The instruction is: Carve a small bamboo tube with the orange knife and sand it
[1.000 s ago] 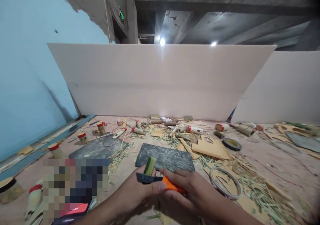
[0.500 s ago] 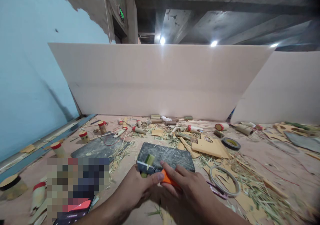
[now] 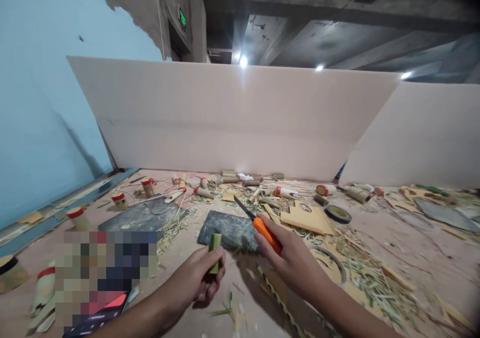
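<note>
Pinched between the thumb and fingers of my left hand [image 3: 204,273] is a short green bamboo strip [image 3: 215,253], held upright. My right hand [image 3: 288,250] grips the orange handle of a utility knife [image 3: 265,233]. Its dark blade points up and to the left, apart from the bamboo. Behind both hands lies a dark, scratched slab [image 3: 228,228] on the table. Thin shavings [image 3: 225,308] are scattered below and between my hands. A twisted patterned cord [image 3: 279,298] runs along the table under my right forearm.
A roll of dark tape [image 3: 338,214] and cut yellow card [image 3: 305,219] lie to the right, with a heap of green shavings [image 3: 378,283]. Bamboo tubes with red rims [image 3: 78,219] stand at the left near another dark slab [image 3: 138,215]. A pale board [image 3: 232,118] rises behind the table.
My hands have moved apart. The knife has come off the bamboo and swung up to the right, its blade now in plain view. The bamboo strip is lower and upright in my left hand.
</note>
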`<state>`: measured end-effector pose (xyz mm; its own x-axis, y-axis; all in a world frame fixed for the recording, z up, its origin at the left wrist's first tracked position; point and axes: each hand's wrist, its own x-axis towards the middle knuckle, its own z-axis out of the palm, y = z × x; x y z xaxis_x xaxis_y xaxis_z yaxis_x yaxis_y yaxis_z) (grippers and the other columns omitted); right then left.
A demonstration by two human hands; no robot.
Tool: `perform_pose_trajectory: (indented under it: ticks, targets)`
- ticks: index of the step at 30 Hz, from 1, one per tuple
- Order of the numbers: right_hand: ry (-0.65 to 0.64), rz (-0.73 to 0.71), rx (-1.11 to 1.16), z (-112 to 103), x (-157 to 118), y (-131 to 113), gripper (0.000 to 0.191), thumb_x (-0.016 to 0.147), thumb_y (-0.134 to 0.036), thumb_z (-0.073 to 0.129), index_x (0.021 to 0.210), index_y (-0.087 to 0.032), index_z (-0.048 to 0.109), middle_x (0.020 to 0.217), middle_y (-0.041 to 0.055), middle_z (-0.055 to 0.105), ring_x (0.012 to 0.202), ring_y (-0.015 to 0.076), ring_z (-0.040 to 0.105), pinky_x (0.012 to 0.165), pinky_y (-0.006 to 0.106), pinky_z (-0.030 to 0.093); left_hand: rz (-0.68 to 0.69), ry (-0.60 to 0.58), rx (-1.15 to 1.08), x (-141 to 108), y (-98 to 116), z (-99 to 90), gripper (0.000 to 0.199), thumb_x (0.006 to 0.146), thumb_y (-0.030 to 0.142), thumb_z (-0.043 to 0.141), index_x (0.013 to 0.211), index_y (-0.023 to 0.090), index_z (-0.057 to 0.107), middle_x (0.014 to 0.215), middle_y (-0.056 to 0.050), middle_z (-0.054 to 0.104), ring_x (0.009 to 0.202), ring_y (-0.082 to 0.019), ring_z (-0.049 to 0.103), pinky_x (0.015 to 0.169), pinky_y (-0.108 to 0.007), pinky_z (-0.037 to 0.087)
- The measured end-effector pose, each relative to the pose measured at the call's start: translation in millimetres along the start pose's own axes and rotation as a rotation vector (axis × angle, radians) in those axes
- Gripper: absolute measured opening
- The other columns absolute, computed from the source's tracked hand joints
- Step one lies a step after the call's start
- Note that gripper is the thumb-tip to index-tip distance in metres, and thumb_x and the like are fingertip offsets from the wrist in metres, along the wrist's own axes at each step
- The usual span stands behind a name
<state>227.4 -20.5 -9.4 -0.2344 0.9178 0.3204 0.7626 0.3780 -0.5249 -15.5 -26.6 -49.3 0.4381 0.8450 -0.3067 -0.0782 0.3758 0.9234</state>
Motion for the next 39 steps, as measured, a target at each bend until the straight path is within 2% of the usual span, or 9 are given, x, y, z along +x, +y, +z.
perform_pose_trajectory:
  ticks: [2, 5, 9, 13, 17, 26, 30, 34, 39]
  targets:
    - [-0.047, 0.014, 0.135, 2, -4, -6, 0.046, 0.100, -0.037, 0.050, 0.142, -0.018, 0.056, 0.131, 0.0145, 0.070, 0.112, 0.0293, 0.069, 0.096, 0.042, 0.054, 0.017, -0.004, 0.024, -1, -1, -0.5, 0.054, 0.085, 0.073, 0.060, 0.087, 0.019, 0.056, 0.062, 0.004, 0.054, 0.045, -0.007, 0.039, 0.041, -0.019, 0.025]
    - [-0.189, 0.101, 0.451, 6, -7, -9, 0.048, 0.103, -0.042, 0.046, 0.147, -0.024, 0.045, 0.123, 0.0111, 0.071, 0.089, 0.0236, 0.072, 0.077, 0.037, 0.059, 0.031, 0.009, 0.090, -3, 1, 1.2, 0.055, 0.087, 0.072, 0.058, 0.085, 0.017, 0.058, 0.058, 0.003, 0.055, 0.042, -0.007, 0.039, 0.040, -0.019, 0.025]
    - [-0.385, 0.197, 0.804, 4, -6, -11, 0.040, 0.103, -0.057, 0.046, 0.129, -0.027, 0.049, 0.112, 0.0041, 0.069, 0.065, 0.0147, 0.067, 0.056, 0.028, 0.055, 0.044, 0.053, 0.062, -6, 7, 4.3, 0.058, 0.080, 0.074, 0.066, 0.095, 0.019, 0.055, 0.064, 0.007, 0.054, 0.040, -0.004, 0.036, 0.037, -0.018, 0.023]
    - [-0.426, 0.244, 0.865, 5, -5, -13, 0.039, 0.099, -0.063, 0.053, 0.106, -0.025, 0.050, 0.083, -0.0049, 0.062, 0.048, 0.0073, 0.052, 0.041, 0.018, 0.040, 0.020, 0.035, 0.021, -7, 9, 4.2, 0.059, 0.077, 0.074, 0.070, 0.096, 0.023, 0.048, 0.067, 0.010, 0.048, 0.042, -0.002, 0.032, 0.038, -0.016, 0.018]
    - [-0.393, 0.269, 0.885, 11, -6, -11, 0.043, 0.097, -0.067, 0.054, 0.102, -0.025, 0.049, 0.064, -0.0119, 0.047, 0.037, 0.0042, 0.031, 0.033, 0.015, 0.028, 0.023, -0.014, -0.009, -6, 5, 1.7, 0.052, 0.083, 0.069, 0.070, 0.093, 0.025, 0.044, 0.067, 0.012, 0.043, 0.044, -0.002, 0.029, 0.038, -0.016, 0.016]
    - [-0.334, 0.333, 0.732, 11, -6, -17, 0.053, 0.094, -0.074, 0.051, 0.081, -0.023, 0.050, 0.052, -0.0097, 0.045, 0.038, 0.0082, 0.041, 0.037, 0.019, 0.034, 0.058, -0.028, 0.037, -5, 3, -1.6, 0.048, 0.088, 0.066, 0.066, 0.093, 0.023, 0.046, 0.068, 0.010, 0.045, 0.043, -0.002, 0.031, 0.039, -0.016, 0.017]
    - [-0.372, 0.320, 0.763, 9, -11, -19, 0.047, 0.093, -0.069, 0.055, 0.091, -0.022, 0.053, 0.063, -0.0082, 0.049, 0.045, 0.0085, 0.042, 0.041, 0.019, 0.034, 0.053, -0.027, 0.013, -4, 4, -1.3, 0.047, 0.088, 0.064, 0.068, 0.092, 0.023, 0.046, 0.068, 0.010, 0.046, 0.043, -0.002, 0.031, 0.039, -0.016, 0.017]
    - [-0.406, 0.373, 0.821, 8, -15, -20, 0.040, 0.097, -0.058, 0.056, 0.116, -0.023, 0.055, 0.065, -0.0080, 0.051, 0.051, 0.0107, 0.046, 0.047, 0.020, 0.038, 0.043, -0.003, -0.046, -3, 4, -0.6, 0.048, 0.086, 0.064, 0.069, 0.093, 0.023, 0.046, 0.070, 0.010, 0.047, 0.044, -0.003, 0.031, 0.038, -0.017, 0.018]
    - [-0.385, 0.322, 0.845, 11, -15, -19, 0.054, 0.099, -0.061, 0.054, 0.137, -0.023, 0.050, 0.069, -0.0075, 0.050, 0.052, 0.0102, 0.044, 0.046, 0.020, 0.036, 0.078, -0.031, 0.039, -4, 1, -3.0, 0.041, 0.091, 0.060, 0.066, 0.097, 0.024, 0.048, 0.060, 0.011, 0.042, 0.043, -0.004, 0.027, 0.040, -0.018, 0.018]
